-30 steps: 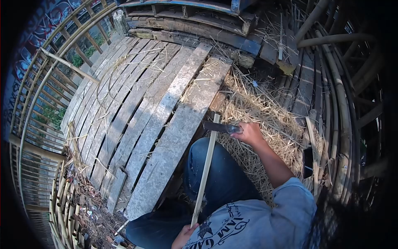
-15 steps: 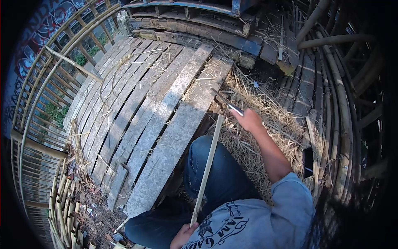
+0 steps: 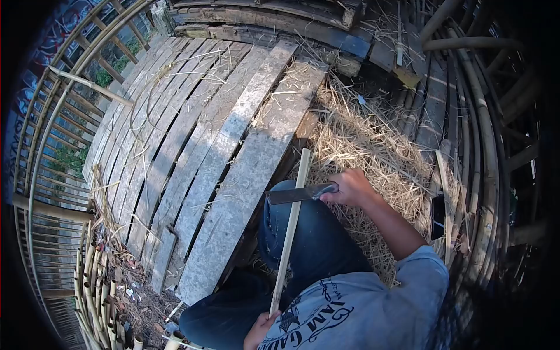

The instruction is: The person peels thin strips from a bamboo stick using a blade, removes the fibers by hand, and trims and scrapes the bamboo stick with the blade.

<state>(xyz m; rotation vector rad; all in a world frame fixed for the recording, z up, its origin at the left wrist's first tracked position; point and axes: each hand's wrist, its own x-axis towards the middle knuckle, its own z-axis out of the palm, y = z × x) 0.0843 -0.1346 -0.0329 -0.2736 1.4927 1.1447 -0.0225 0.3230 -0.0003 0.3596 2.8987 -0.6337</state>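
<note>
My left hand (image 3: 261, 329) is wrapped round the lower end of a long, pale bamboo strip (image 3: 286, 251), close against my shirt. The strip slants up across my bent knee, its upper end past the knee. In my right hand (image 3: 353, 189) is the handle of a broad-bladed knife (image 3: 284, 196). Its dark, blunt-ended blade lies across the upper part of the strip, with its flat side facing up toward me. Whether the edge bites into the bamboo cannot be made out.
A weathered plank platform (image 3: 233, 169) lies ahead and to the left. Bamboo shavings (image 3: 379, 157) heap on the right. Cut bamboo poles (image 3: 90, 286) stand at lower left, and stacked pallets (image 3: 262, 35) at the back. A dark phone-like object (image 3: 437, 217) sits at right.
The knife has come from beyond the strip's upper end back toward me, its blade turning flat across the strip. My left hand keeps its hold near my shirt.
</note>
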